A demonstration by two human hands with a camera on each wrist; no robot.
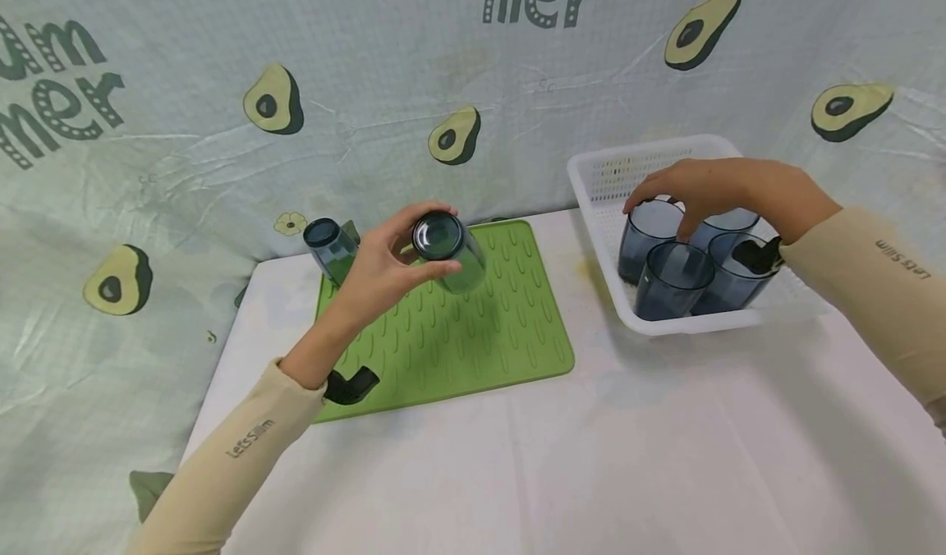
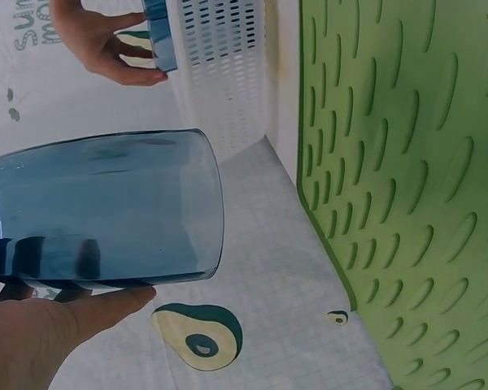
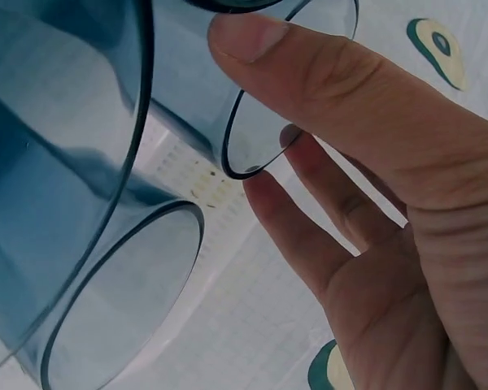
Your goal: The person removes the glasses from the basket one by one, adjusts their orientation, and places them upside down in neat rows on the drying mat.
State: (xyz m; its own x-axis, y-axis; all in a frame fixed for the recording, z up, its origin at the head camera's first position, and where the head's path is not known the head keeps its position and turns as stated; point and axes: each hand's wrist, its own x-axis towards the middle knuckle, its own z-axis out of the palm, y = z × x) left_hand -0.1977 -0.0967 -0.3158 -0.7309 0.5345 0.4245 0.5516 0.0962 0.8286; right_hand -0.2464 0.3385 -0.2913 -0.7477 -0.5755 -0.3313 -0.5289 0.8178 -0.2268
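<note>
Head view: the green mat (image 1: 473, 350) lay flat on the white table (image 1: 591, 456); I used it as my reference. Above it, the left hand (image 1: 388, 263) held a blue glass (image 1: 452, 251) upside down, fingers and thumb curled round the base end. The left wrist view showed the mouth end free of fingers; I judged that the grip was chosen to keep the rim clear for contact with the mat.

At the mat's far left corner a second glass (image 1: 336, 255) appeared to stand base up, probably inverted so its mouth faced the raised ribs.

To the right of the mat sat the white basket (image 1: 695, 325), four glasses in it, mouths up and bunched close, which I supposed kept them steady and their rims reachable. There the right hand (image 1: 698, 190) had its fingers bent, partly spread, fingertips and thumb spanning the rim of the rear left glass (image 1: 639, 243). I noted a light pinch from above, likely because neighbouring glasses crowded its sides. How firm, I could not tell.
</note>
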